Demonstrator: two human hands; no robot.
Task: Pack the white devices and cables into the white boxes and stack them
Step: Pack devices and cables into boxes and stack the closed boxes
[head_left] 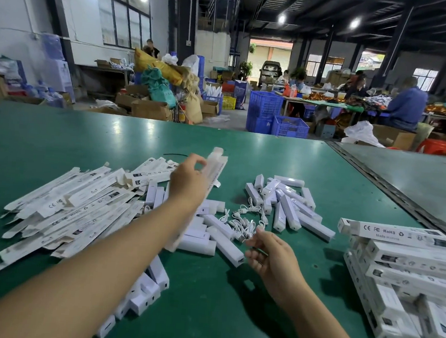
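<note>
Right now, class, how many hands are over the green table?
2. The left hand grips a long white box, raised; the right hand is at the white cables, nearer the camera.

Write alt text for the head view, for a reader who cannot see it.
Over a green table, the left hand holds up a long white box while the right hand reaches into a tangle of white cables. Flat boxes lie left, white devices centre, packed boxes stacked right.

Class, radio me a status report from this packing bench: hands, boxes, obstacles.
Left hand grips long white box. Right hand at cables, grip unclear. Loose devices crowd the cables.
</note>
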